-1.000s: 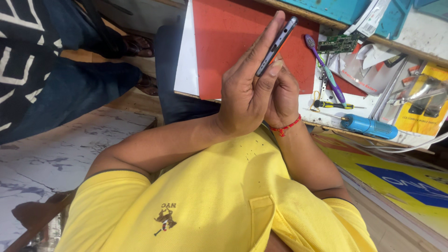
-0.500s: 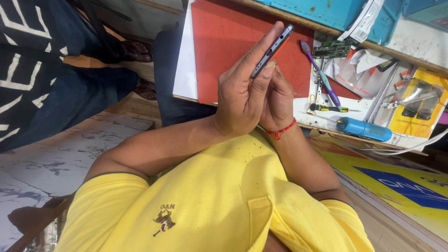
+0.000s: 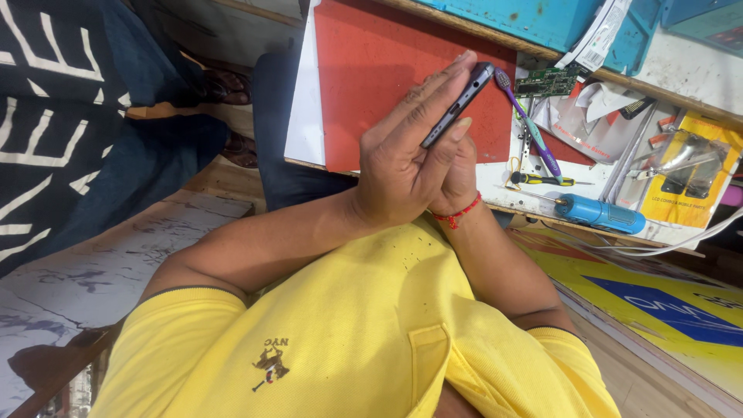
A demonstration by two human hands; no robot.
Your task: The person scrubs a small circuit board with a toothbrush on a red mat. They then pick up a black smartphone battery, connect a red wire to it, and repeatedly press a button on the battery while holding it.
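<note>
We press a dark smartphone [image 3: 458, 104] edge-on between both palms above the red mat [image 3: 371, 70] on the counter [image 3: 503, 178]. Our left hand [image 3: 406, 155] lies flat against its near face, our right hand [image 3: 458, 174] backs it from behind; each grip holds the phone. A purple toothbrush [image 3: 530, 128] and a blue screwdriver [image 3: 596, 213] lie to the right.

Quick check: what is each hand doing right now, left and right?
Left hand: closed around the slim dark-grey phone, held edge-on, fingers flat along it.
Right hand: mostly hidden behind the left, pressed against the same phone; its grip cannot be told.
</note>
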